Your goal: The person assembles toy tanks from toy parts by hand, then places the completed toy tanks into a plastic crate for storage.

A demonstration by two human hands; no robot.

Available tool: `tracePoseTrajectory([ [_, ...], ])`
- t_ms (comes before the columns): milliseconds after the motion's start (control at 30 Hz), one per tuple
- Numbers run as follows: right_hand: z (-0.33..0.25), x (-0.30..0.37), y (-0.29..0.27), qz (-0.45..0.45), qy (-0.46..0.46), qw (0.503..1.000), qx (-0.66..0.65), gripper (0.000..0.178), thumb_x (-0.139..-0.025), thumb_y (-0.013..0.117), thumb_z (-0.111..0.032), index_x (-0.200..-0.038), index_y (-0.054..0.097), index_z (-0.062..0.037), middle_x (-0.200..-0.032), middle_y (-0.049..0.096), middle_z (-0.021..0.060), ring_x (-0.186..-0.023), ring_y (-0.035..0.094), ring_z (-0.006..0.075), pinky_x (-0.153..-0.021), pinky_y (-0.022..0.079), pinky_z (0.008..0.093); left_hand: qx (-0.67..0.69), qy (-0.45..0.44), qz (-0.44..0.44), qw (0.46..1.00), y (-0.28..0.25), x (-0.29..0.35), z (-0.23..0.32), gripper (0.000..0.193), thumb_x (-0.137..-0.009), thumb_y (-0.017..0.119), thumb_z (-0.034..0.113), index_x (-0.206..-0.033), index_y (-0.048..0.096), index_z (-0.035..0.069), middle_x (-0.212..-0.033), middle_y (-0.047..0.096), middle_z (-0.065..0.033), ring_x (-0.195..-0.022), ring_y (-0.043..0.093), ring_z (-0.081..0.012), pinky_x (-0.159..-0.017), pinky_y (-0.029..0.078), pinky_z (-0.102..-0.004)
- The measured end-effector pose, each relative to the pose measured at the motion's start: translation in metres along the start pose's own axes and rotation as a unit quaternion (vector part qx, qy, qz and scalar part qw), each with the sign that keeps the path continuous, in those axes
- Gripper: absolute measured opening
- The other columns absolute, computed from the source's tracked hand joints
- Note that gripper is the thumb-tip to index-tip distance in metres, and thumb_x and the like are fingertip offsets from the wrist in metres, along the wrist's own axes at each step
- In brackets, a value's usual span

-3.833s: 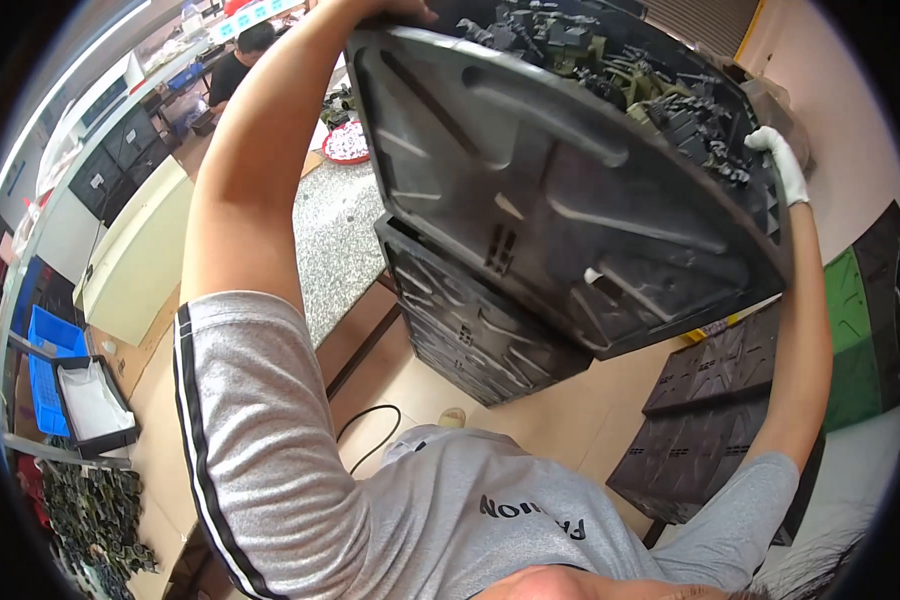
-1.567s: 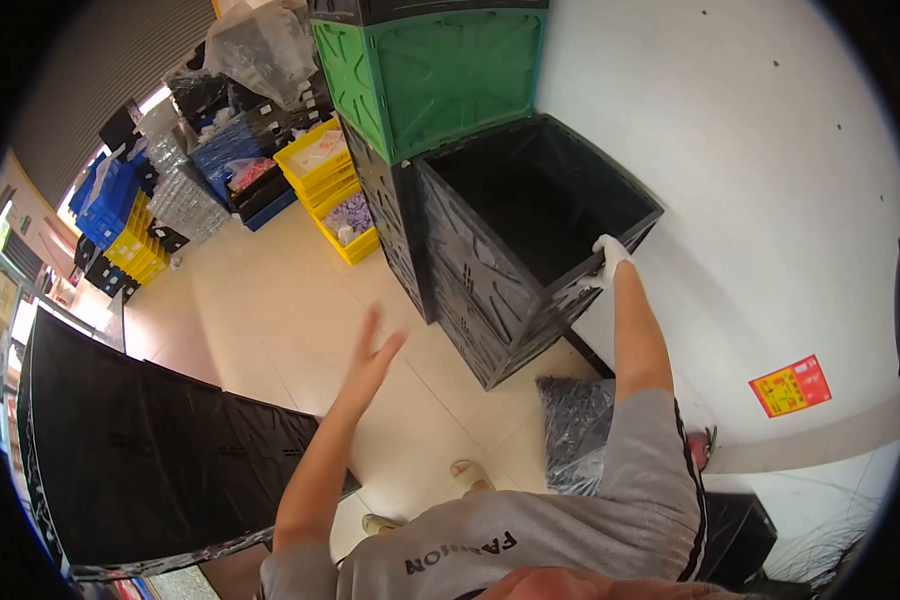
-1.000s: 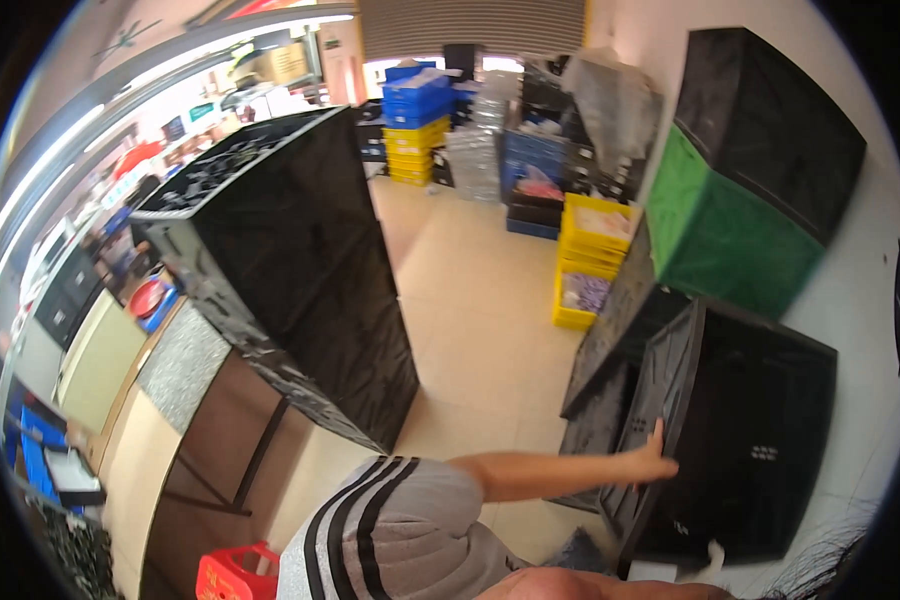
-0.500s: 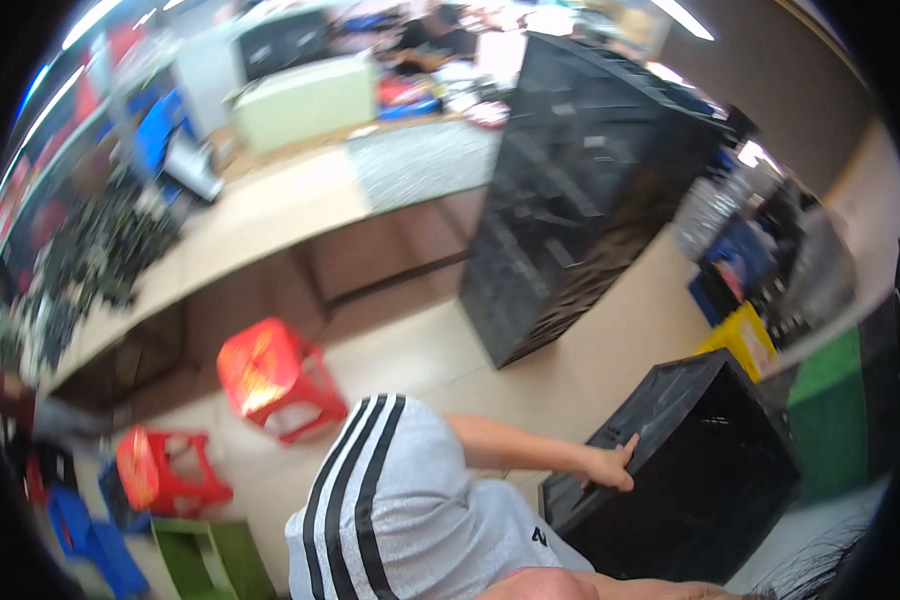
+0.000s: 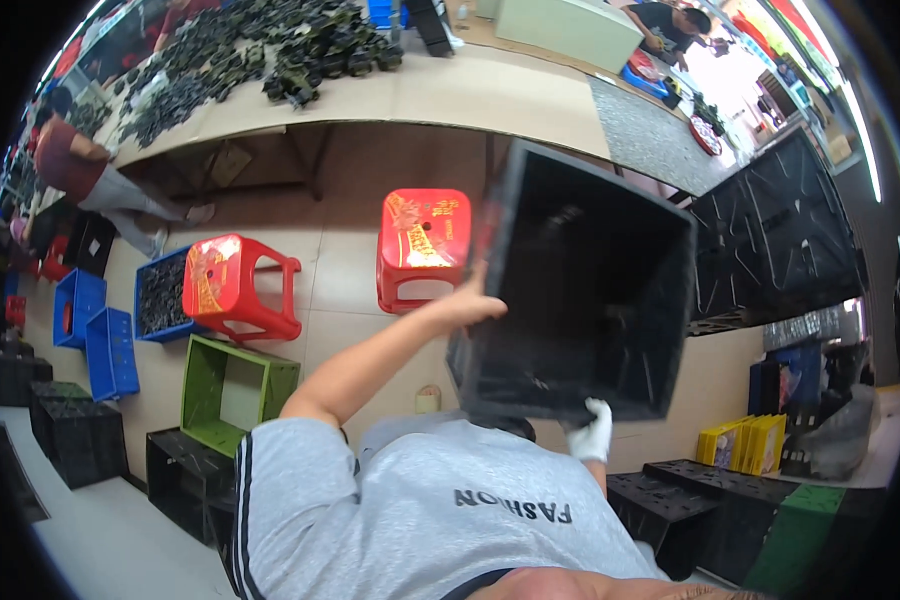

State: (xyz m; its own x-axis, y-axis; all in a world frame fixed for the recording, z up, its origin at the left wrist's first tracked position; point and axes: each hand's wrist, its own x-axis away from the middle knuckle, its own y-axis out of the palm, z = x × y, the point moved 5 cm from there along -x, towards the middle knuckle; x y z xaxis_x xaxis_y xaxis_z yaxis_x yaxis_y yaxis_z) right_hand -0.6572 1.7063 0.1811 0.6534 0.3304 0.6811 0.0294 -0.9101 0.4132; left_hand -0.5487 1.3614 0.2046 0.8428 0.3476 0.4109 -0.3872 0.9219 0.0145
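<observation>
In front of my body I hold up a large black plastic crate [image 5: 590, 290], its open mouth facing me and showing an interior with nothing visible in it. My left hand [image 5: 477, 303], bare, is closed on the crate's left edge, thumb on the rim. At the bottom edge, near the right corner, my right hand [image 5: 592, 432] in a white glove grips the rim; some of its fingers are hidden. Just left of the crate stands a red plastic stool [image 5: 426, 230], partly overlapped by it.
A second red stool [image 5: 232, 285] stands beside blue bins [image 5: 110, 350] and a green crate [image 5: 238, 395]. Beyond runs a long table [image 5: 440, 100] piled with dark parts [image 5: 310, 50]. Stacked black crates [image 5: 780, 235] rise at right, yellow crates [image 5: 745, 445] below. People work at left and far right.
The crate has come up from low on the right to in front of my body, with my left hand still on it. My gloved right hand has come into view. The head view has swung left.
</observation>
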Motion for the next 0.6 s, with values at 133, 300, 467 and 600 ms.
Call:
tracePoseTrajectory([
  [133, 0.066, -0.087, 0.109, -0.029, 0.033, 0.998, 0.045, 0.015, -0.081, 0.063, -0.011, -0.096, 0.062, -0.0101, -0.102, 0.065, 0.0087, -0.097, 0.064, 0.0303, -0.080, 0.055, 0.0537, 0.102, -0.042, 0.106, 0.988, -0.144, -0.002, -0.068, 0.108, -0.075, 0.066, 0.017, -0.161, 0.002, 0.020, -0.087, 0.062, -0.0113, -0.071, 0.065, -0.0220, -0.048, 0.054, -0.0386],
  [300, 0.141, -0.159, 0.238, -0.056, 0.071, 0.992, 0.091, 0.012, -0.082, 0.062, -0.010, -0.093, 0.059, -0.0036, -0.096, 0.063, 0.0131, -0.092, 0.063, 0.0305, -0.081, 0.056, 0.0533, 0.158, -0.041, 0.132, 0.978, -0.281, -0.022, -0.101, 0.078, -0.073, 0.061, 0.010, -0.143, 0.028, 0.018, -0.104, 0.059, -0.0138, -0.077, 0.066, -0.0262, -0.046, 0.056, -0.0446],
  [467, 0.208, -0.220, 0.307, 0.020, 0.108, 0.993, 0.038, 0.017, -0.082, 0.061, -0.011, -0.097, 0.059, -0.0031, -0.097, 0.060, 0.0159, -0.092, 0.061, 0.0318, -0.081, 0.055, 0.0543, 0.072, -0.093, 0.175, 0.977, -0.378, -0.094, -0.117, 0.079, -0.074, 0.064, 0.018, -0.146, 0.031, 0.016, -0.100, 0.062, -0.0088, -0.074, 0.066, -0.0241, -0.052, 0.058, -0.0447],
  [600, 0.226, -0.226, 0.352, 0.071, 0.090, 0.992, 0.049, 0.020, -0.081, 0.060, -0.010, -0.099, 0.058, -0.0018, -0.102, 0.061, 0.0179, -0.097, 0.061, 0.0339, -0.086, 0.054, 0.0589, 0.106, -0.098, 0.163, 0.976, -0.424, -0.129, -0.106, 0.070, -0.080, 0.058, 0.009, -0.146, 0.035, 0.011, -0.104, 0.060, -0.0077, -0.088, 0.062, -0.0178, -0.067, 0.054, -0.0378],
])
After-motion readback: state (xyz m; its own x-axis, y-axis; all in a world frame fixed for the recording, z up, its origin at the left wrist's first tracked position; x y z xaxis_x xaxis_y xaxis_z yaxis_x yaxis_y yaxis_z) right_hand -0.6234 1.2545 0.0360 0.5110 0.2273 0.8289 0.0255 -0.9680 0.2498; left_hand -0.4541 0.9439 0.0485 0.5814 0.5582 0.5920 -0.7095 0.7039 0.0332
